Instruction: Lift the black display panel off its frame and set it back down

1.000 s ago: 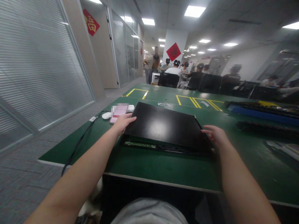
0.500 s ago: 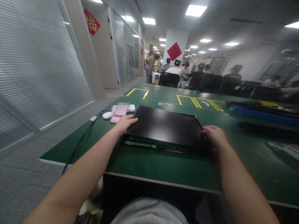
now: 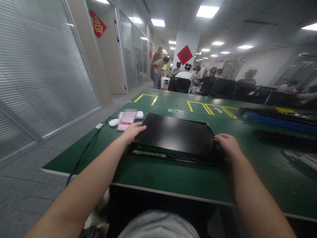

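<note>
Gripping opposite edges of black panel (image 3: pixel 177 134): left hand (image 3: pixel 132 130) clasping near-left corner, right hand (image 3: pixel 228 143) closing on right edge, fingertips hiding beneath. Lying low over green worktop (image 3: pixel 173 175), partly covering circuit strip (image 3: pixel 148 153); phone (image 3: pixel 126 119) screen blurred.

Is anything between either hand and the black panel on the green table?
No. The left hand rests on the black panel's left edge and the right hand on its right edge; nothing visible lies between them.

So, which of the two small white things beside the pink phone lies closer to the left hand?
The white thing left of the pink phone, nearer the table edge, is closer to the left hand; the other white thing lies beyond the phone.
</note>
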### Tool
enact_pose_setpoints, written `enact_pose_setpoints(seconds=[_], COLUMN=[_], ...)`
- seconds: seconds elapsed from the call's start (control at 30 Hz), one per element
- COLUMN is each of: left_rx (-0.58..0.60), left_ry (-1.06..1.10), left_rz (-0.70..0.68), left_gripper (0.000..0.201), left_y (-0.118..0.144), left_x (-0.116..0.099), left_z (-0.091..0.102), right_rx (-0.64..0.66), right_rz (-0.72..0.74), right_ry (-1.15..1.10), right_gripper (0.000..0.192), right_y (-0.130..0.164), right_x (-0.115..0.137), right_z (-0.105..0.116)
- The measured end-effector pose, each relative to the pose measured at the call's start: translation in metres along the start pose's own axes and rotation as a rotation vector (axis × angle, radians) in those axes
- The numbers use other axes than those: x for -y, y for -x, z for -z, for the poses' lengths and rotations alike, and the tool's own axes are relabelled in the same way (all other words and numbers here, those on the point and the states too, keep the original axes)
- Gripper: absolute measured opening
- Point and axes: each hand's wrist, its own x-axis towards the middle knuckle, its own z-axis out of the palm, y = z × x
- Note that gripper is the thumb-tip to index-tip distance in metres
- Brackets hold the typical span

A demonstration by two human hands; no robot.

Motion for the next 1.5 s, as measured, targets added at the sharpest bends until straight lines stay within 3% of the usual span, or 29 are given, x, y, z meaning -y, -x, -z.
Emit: enact_pose_setpoints(seconds=[0.23, 0.57, 0.87, 1.03, 1.27, 1.5], left_rx=[-0.085, -0.007, -0.097, -0.121, -0.026, -0.039], left_ry=[-0.097, -0.053, -0.113, -0.122, -0.035, -0.02], left_rz=[-0.045, -0.078, -0.077, -0.088, -0.082, -0.089], left_gripper=[0.029, 0.04, 0.03, 0.037, 0.04, 0.04], left_y=[-0.003, -0.011, -0.009, -0.007, -0.009, -0.011], left_x=[0.002, 0.01, 0.008, 0.005, 0.009, 0.011], left_z=[-0.002, 0.003, 0.001, -0.001, 0.0, 0.002], right_rx=[-0.007, 0.003, -0.019, -0.027, -0.016, -0.031], right_rz=[0.019, 0.024, 0.035, 0.041, 0.034, 0.046], right_ry=[0.11, 0.17, 0.177, 0.172, 0.204, 0.195], right_gripper=[0.027, 0.027, 0.023, 0.023, 0.025, 0.024], right_y=[-0.004, 0.001, 0.001, -0.001, 0.001, 0.001], right_x=[-0.003, 0.002, 0.002, -0.001, 0.001, 0.001], right_z=[-0.002, -0.002, -0.001, -0.002, -0.002, -0.002])
